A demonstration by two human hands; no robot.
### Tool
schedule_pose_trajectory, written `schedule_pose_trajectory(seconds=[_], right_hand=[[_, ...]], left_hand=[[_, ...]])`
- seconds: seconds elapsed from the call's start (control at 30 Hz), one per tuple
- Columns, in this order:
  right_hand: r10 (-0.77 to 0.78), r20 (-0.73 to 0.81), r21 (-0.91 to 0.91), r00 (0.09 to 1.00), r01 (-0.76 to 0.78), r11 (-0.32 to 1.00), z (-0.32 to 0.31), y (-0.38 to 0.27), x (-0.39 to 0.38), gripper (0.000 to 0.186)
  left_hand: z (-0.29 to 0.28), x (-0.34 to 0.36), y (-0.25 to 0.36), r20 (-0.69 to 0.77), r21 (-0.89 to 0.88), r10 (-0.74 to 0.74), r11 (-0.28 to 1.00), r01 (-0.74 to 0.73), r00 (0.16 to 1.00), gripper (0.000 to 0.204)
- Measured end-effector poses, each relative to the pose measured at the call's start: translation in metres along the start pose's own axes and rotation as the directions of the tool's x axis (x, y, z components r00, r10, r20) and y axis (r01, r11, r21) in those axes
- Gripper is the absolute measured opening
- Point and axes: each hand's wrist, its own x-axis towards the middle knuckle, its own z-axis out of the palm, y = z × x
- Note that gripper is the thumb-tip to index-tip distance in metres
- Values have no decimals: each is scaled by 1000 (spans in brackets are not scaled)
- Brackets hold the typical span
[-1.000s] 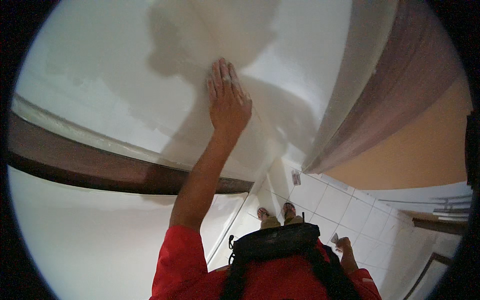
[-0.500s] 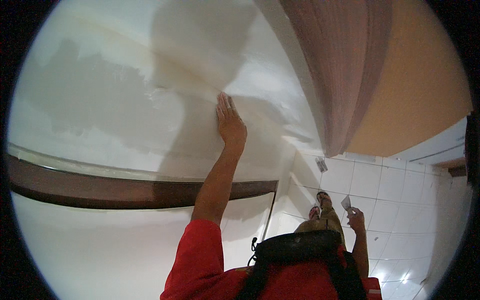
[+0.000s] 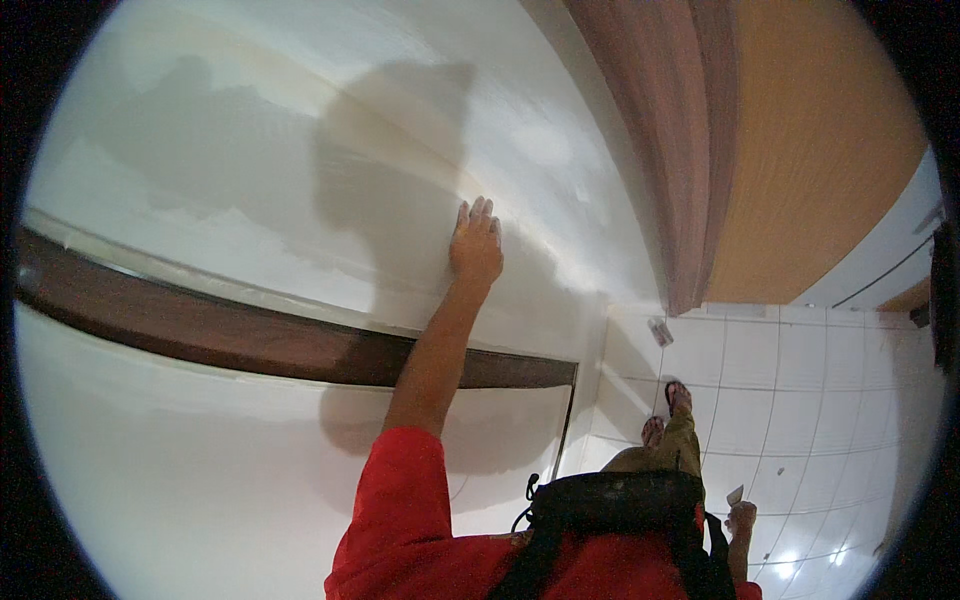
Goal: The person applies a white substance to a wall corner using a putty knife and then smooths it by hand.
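Note:
My left arm reaches up across a white wall with grey, smooth-edged patches on it. The left hand lies against that wall, fingers stretched out, their tips whitish with dust. Nothing is held in it. Low on the right, my right hand hangs beside my body, closed round a putty knife. The knife's pale blade points up out of the fist; its handle is mostly hidden by the fingers.
A dark brown wooden rail crosses the wall below my left hand. Right of the wall stand a brown wooden frame and a tan panel. On the white tiled floor lie a small greyish object and a few crumbs.
My right hand has drawn back toward my side with the putty knife. The left hand stays on the wall, a little further right and lower in view, and the view has turned slightly.

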Motion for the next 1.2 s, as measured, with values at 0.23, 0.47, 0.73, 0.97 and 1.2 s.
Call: schedule_pose_trajectory(seconds=[0.23, 0.47, 0.73, 0.97, 1.2], right_hand=[[-141, -147, 441, 979, 192, 877, -12, -161, -16, 27], [-215, -152, 422, 965, 260, 869, -37, -240, -24, 32], [-170, -175, 404, 970, 229, 886, -12, -151, 24, 28], [-577, -10, 145, 816, 572, 807, -19, -80, 81, 31], [-312, -120, 110, 943, 325, 939, -79, -148, 159, 41]], left_hand=[[-34, -35, -101, -276, 98, -129, 982, 161, 953, 55], [-85, -48, -160, -336, 101, -261, 945, 310, 905, 67], [-71, -46, -119, -379, 119, -283, 929, 350, 881, 73], [-27, -48, -79, -205, -53, -239, 971, 233, 949, 70], [-66, -24, -81, -262, -55, -228, 974, 221, 938, 75]])
